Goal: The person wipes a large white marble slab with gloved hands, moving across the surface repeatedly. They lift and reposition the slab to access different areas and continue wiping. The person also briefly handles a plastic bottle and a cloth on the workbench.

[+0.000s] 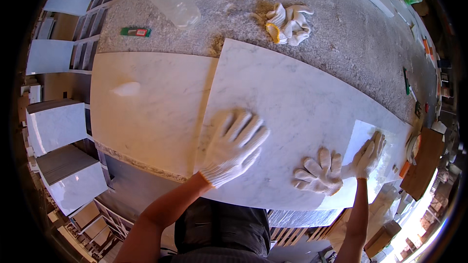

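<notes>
Head view: two grey-veined white stone slabs, the left slab point(151, 122) beside the right slab point(287, 102). One loose white knit glove point(320, 173) lies on the right slab. The white-gloved left hand point(236, 148) rests palm-down near that slab's left edge, fingers spread, released; the white-gloved right hand point(370, 157) touches its right end, fingers straight, close together, grasping nothing.

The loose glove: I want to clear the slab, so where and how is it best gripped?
Probably pinch the loose glove by its cuff, coming from the lower right, near the right hand. It lies flat on the slab, its fingers fanned toward the upper left, leaving the cuff compact.
</notes>
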Available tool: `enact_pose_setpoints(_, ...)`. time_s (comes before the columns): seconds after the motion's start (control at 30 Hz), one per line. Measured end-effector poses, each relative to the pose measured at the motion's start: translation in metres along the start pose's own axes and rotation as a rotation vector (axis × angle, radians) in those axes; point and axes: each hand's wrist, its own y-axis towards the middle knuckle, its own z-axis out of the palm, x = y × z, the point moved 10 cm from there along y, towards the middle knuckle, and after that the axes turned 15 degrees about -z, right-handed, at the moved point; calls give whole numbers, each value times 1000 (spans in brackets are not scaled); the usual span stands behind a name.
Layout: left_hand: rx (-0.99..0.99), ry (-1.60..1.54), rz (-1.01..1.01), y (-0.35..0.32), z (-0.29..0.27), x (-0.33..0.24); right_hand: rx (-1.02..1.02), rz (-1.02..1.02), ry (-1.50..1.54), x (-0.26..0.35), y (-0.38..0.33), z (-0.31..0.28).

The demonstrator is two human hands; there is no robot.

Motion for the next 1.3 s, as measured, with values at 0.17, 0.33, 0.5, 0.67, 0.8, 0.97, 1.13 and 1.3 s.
enact_pose_setpoints(0.17, 20, -45, -144, -43, -17, 48, -5, -11, -135, 13, -2, 2)
enact_pose_setpoints(0.33, 8, -147, -166, -47, -20, 56, 138, 84, -181, 17, -36, 7)
enact_pose_setpoints(0.5, 9, -187, -148, -48, -21, 60, 136, 389, 112, 27, -80, 1)
enact_pose_setpoints(0.67, 107, -195, -155, -46, -16, 64, 140, 430, 109, 43, -91, -7)
enact_pose_setpoints(0.8, 105, -216, -156, -45, -15, 65, 145, 444, 107, 48, -87, -10)
enact_pose_setpoints(0.97, 87, -182, -138, -44, -13, 62, 141, 435, 93, 46, -90, -10)
enact_pose_setpoints(1.13, 115, -126, -145, -44, -9, 59, 46, 392, 86, 49, -90, -14)
enact_pose_setpoints(1.3, 108, -67, -153, -50, -4, 56, 39, 416, 46, 64, -79, -25)
